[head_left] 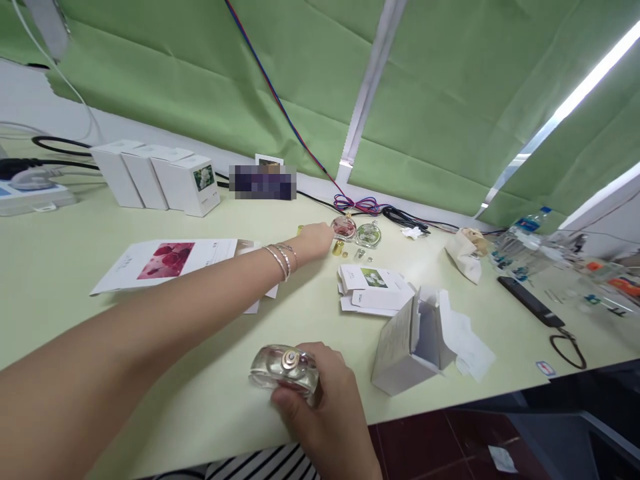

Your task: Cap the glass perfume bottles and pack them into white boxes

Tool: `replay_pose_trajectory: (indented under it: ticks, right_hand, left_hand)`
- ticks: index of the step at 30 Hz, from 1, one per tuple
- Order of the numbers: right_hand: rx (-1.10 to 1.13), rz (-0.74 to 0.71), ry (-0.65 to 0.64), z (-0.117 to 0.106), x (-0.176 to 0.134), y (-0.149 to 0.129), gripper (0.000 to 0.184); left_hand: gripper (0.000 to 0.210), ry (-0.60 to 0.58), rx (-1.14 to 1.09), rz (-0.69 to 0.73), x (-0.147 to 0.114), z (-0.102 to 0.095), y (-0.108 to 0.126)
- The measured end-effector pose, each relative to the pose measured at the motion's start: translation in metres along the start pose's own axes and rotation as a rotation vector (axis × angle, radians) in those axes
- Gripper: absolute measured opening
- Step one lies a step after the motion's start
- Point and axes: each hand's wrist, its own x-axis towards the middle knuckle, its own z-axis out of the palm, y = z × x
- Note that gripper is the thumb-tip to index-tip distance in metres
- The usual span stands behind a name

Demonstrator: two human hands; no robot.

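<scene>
My right hand (333, 400) is closed around a clear glass perfume bottle (265, 365), upright near the table's front edge, its spray nozzle bare. My left arm, with bracelets, stretches forward across the table. At its end my left hand (317, 240) is beside a round bottle with pink-red contents (344, 228); its fingers are mostly hidden, so whether it grips anything does not show. A round bottle with green contents (369, 235) stands just right of the pink one. Before them lie a gold cap (338, 249) and a clear cap (359, 254).
Flattened cartons with a rose picture (165, 260) and a white-flower picture (375, 290) lie on the table. An opened white box (405, 353) stands at right. Several white boxes (175, 183) line the back left. Cables (357, 203), a black phone-like object (531, 301) and a water bottle (534, 219) are farther off.
</scene>
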Motion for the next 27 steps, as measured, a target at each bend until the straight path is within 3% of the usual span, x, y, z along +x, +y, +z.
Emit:
replay_pose_trajectory:
  ticks: [4, 7, 9, 12, 15, 17, 20, 23, 27]
  right_hand:
    - [-0.003, 0.053, -0.009, -0.004, 0.003, -0.004, 0.020]
    - [0.041, 0.096, -0.009, -0.004, 0.005, -0.006, 0.020]
    - [0.069, 0.125, -0.053, -0.004, 0.007, -0.006, 0.021]
    - [0.115, 0.108, -0.072, -0.005, 0.007, -0.006, 0.033]
    - [0.115, -0.050, 0.099, -0.010, 0.007, -0.009, 0.037]
    - [0.074, -0.199, 0.190, -0.015, 0.008, -0.016, 0.030]
    - [0.039, -0.373, 0.128, -0.023, 0.010, -0.034, 0.036]
    - [0.048, -0.404, 0.066, -0.026, 0.012, -0.048, 0.040]
    - [0.080, -0.379, 0.064, -0.022, 0.011, -0.046, 0.042]
  left_hand:
    - [0.028, -0.036, -0.039, 0.062, -0.030, -0.017, -0.004]
    - [0.011, -0.042, -0.131, 0.148, -0.079, -0.036, -0.013]
    - [0.011, -0.054, -0.211, 0.171, -0.116, -0.043, -0.021]
    - [0.015, 0.008, -0.460, 0.182, -0.166, -0.040, -0.033]
    - [0.013, 0.104, -0.639, 0.139, -0.198, -0.028, -0.035]
    - [0.016, 0.146, -0.710, 0.112, -0.211, -0.021, -0.031]
    - [0.029, 0.173, -0.813, 0.106, -0.221, -0.014, -0.020]
    - [0.034, 0.223, -0.875, 0.064, -0.227, -0.008, -0.009]
    - [0.041, 0.327, -0.942, 0.003, -0.234, 0.005, 0.004]
